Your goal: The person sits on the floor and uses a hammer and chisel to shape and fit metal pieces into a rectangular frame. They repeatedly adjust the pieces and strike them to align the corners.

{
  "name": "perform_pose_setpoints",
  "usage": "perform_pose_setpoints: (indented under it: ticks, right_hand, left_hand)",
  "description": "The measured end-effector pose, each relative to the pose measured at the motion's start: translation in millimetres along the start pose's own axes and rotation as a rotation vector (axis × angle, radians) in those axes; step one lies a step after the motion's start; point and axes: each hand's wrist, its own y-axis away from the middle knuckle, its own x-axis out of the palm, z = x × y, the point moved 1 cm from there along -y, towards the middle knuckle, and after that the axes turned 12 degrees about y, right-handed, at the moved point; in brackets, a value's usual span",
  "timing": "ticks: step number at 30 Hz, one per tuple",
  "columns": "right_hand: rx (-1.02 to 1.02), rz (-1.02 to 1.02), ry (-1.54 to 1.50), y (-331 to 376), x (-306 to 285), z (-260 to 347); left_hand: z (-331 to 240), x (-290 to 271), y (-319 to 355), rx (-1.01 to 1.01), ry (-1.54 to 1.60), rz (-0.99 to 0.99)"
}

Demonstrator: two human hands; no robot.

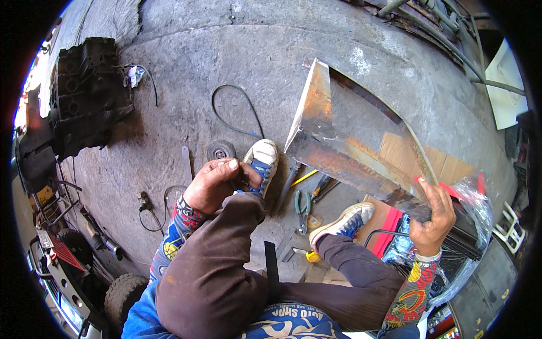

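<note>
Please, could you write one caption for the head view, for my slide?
Right grip holding a rusty metal frame, with green-handled pliers on the grey floor.

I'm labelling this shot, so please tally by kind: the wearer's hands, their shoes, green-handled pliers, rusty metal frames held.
Left hand and right hand: 2
Left shoe and right shoe: 2
Green-handled pliers: 1
Rusty metal frame: 1
Total: 6

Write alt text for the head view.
Right hand grips a rusty metal frame; left hand, fingers curled, is by the left knee, any contents unclear. Pliers lie on the concrete floor between the shoes, with a dark engine block at upper left.
</note>
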Motion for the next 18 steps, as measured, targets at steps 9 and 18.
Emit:
perform_pose_setpoints:
  ticks: [9, 18]
  right_hand:
    - [0.018, -0.01, 0.0, 4.5, 3.2, 2.8]
    - [0.037, 0.007, 0.01, 9.4, 4.8, 4.5]
  left_hand:
    - [2.0, -0.4, -1.8, -0.008, -0.026, -0.01]
    - [2.6, 3.4, -1.3, -0.013, -0.067, -0.039]
